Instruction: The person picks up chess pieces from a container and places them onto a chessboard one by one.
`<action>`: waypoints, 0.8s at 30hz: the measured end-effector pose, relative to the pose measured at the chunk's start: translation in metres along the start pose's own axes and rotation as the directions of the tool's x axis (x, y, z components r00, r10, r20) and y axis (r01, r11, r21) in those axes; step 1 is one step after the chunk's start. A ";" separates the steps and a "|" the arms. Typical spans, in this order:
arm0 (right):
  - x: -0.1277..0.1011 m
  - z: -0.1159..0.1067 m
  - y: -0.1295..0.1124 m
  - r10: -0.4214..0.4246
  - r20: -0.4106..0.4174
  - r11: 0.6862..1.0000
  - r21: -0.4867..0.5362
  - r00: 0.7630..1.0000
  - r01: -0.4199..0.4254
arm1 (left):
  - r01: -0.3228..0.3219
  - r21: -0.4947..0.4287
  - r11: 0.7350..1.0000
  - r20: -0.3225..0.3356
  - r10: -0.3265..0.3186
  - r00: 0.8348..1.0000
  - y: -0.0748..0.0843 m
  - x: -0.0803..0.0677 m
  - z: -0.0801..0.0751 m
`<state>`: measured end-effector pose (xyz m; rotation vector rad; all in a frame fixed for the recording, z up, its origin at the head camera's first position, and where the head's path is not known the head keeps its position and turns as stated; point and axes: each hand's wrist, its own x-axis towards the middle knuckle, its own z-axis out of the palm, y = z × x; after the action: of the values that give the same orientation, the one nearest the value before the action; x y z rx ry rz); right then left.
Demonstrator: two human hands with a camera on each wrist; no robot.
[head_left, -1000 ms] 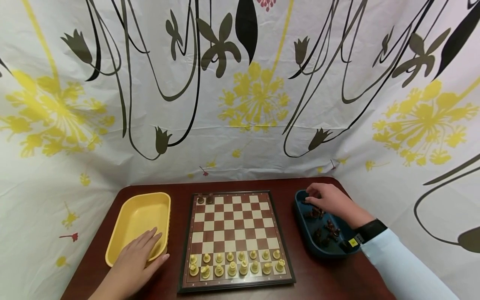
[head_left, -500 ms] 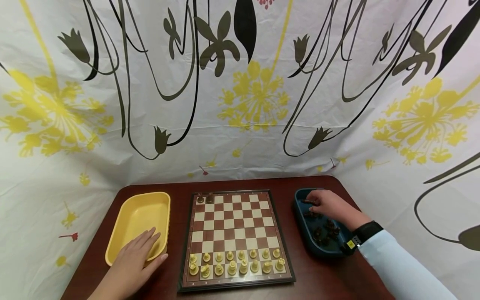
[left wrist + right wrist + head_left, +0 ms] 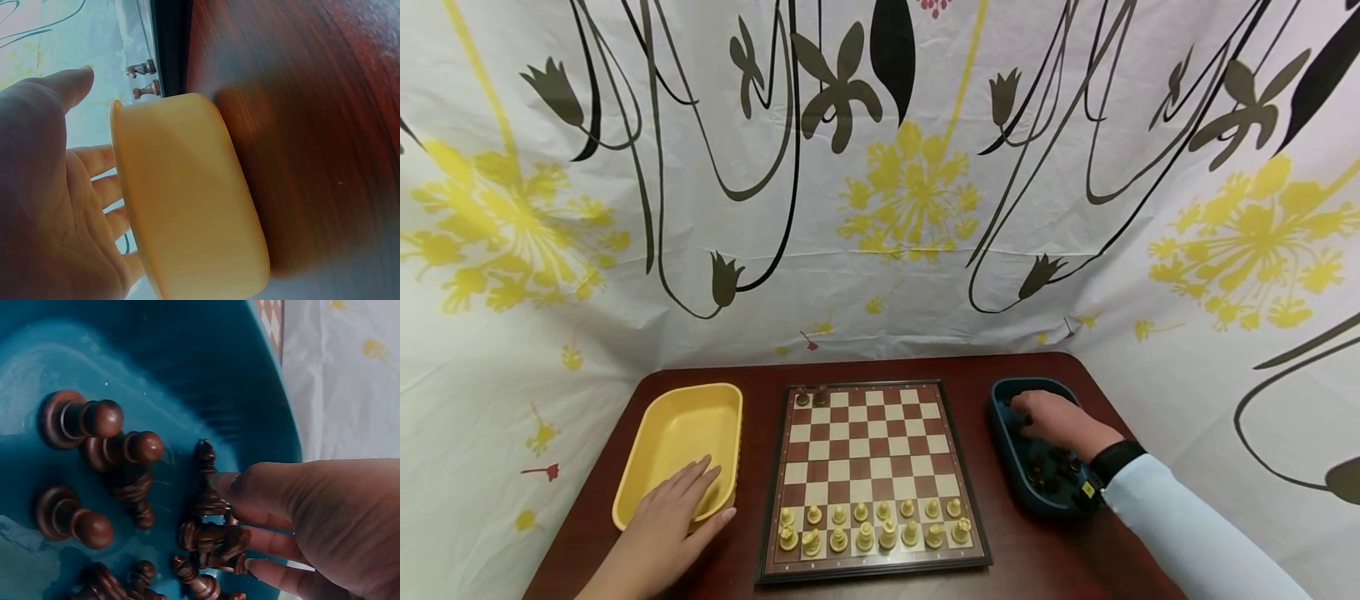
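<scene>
My right hand is inside the blue tray, down among several dark chess pieces. In the right wrist view the thumb and fingers of this hand curl round one dark piece near the tray wall, with loose dark pawns lying to the left. My left hand rests flat, fingers straight, on the near corner of the empty yellow tray. The left wrist view shows its palm against the tray's side.
A chessboard lies between the two trays on a dark red table. Two rows of light pieces stand along its near edge, and two dark pieces at its far left corner. A flower-patterned sheet hangs behind the table.
My right hand has drawn back from the tray's far end towards its middle and sunk lower among the dark pieces. The left hand has stayed on the yellow tray.
</scene>
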<state>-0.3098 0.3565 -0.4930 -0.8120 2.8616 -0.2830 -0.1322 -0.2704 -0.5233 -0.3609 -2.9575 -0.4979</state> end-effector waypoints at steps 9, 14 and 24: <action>0.001 0.005 0.001 0.023 0.047 0.999 0.048 0.999 -0.025 | 0.003 0.001 1.000 0.007 -0.003 1.000 0.000 0.002 0.000; 0.002 0.007 0.003 0.041 0.066 0.999 0.015 0.997 -0.042 | -0.001 0.004 1.000 0.002 0.001 1.000 0.002 0.002 -0.001; 0.002 0.009 0.005 0.027 0.059 1.000 0.012 0.998 -0.028 | -0.006 0.011 1.000 -0.004 0.006 1.000 0.001 0.002 -0.003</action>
<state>-0.3127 0.3586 -0.5034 -0.7650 2.8104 -0.2696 -0.1333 -0.2698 -0.5196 -0.3672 -2.9531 -0.4815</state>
